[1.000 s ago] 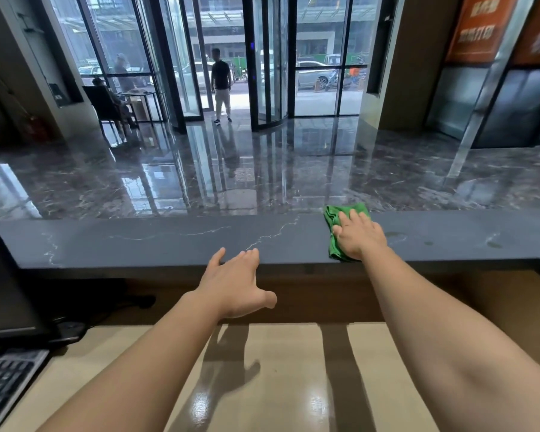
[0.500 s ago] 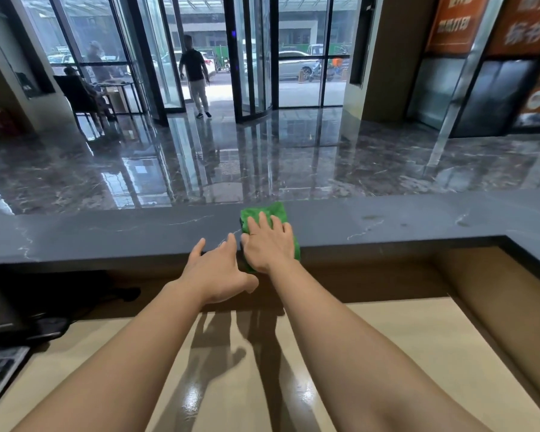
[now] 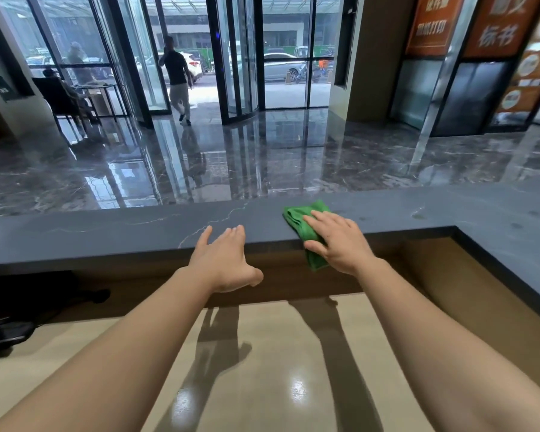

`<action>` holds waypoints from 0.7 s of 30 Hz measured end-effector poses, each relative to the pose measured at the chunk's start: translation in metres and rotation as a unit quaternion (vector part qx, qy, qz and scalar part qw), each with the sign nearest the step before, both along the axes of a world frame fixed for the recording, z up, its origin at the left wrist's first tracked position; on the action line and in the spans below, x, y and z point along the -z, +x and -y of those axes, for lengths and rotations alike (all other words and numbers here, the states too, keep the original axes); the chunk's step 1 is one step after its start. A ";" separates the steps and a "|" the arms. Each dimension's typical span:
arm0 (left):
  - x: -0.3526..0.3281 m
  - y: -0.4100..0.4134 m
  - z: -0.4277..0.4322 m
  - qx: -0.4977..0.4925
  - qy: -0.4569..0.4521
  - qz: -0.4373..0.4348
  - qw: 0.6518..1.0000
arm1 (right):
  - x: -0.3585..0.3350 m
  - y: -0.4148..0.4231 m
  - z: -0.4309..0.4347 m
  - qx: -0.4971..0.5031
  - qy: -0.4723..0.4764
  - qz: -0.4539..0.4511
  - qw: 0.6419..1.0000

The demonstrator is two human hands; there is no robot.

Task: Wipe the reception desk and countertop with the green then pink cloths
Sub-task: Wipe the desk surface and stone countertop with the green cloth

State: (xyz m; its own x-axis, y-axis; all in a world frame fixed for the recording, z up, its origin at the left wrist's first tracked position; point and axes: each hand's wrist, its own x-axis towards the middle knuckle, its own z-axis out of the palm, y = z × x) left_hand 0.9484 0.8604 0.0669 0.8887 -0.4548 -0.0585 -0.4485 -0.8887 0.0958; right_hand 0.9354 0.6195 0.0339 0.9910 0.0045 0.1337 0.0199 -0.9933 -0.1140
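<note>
Behind the reception counter, we are leaning over the glossy beige desk [image 3: 262, 369], both bare forearms stretching forward. Our left hand [image 3: 225, 263] is holding nothing; its fingers are straight and spread, the tips apparently resting on the near edge of the dark stone countertop [image 3: 106, 235]. Our right hand [image 3: 337, 241] is pressing flat, fingers straight, on the folded green cloth [image 3: 306, 226]. The cloth is lying under those fingers, its lower end hanging over the counter's near edge below the palm.

We are judging that overhang the main hazard. Since the hand is only pressing and not gripping, a lighter touch could let the cloth slide off onto the desk. It could also bunch up and leave strips unwiped. A sweep to the left of the fingers would be running straight into our own left hand.

Pale marks [image 3: 418, 215] are showing on the stone well to the right of the fingers, so that stretch is looking unfinished. The pink cloth is nowhere in view. Dark equipment [image 3: 10, 332] is sitting under the counter far to the left.

Beyond the fingertips, the marble floor [image 3: 262, 157] is gleaming toward a revolving door [image 3: 237, 73]. A person [image 3: 176, 76] is walking there, another [image 3: 60, 88] is sitting at the left, and orange signs [image 3: 430, 23] are hanging at the right.
</note>
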 end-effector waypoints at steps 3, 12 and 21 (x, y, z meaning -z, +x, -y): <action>0.000 -0.003 0.015 0.016 0.004 -0.008 1.000 | 0.000 -0.014 0.040 0.055 0.013 -0.001 0.998; 0.009 -0.007 0.022 0.021 -0.018 -0.035 0.999 | -0.005 -0.009 0.033 0.148 0.085 0.004 0.985; 0.009 0.002 0.014 -0.002 -0.048 -0.078 0.996 | -0.010 0.033 -0.082 0.009 0.082 -0.020 0.996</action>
State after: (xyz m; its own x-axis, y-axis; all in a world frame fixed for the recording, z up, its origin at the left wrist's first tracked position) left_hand 0.9508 0.8464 0.0581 0.8745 -0.4608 -0.1515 -0.4175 -0.8740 0.2488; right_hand 0.9681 0.7013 0.0435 0.9953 -0.0321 0.0918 -0.0057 -0.9616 -0.2743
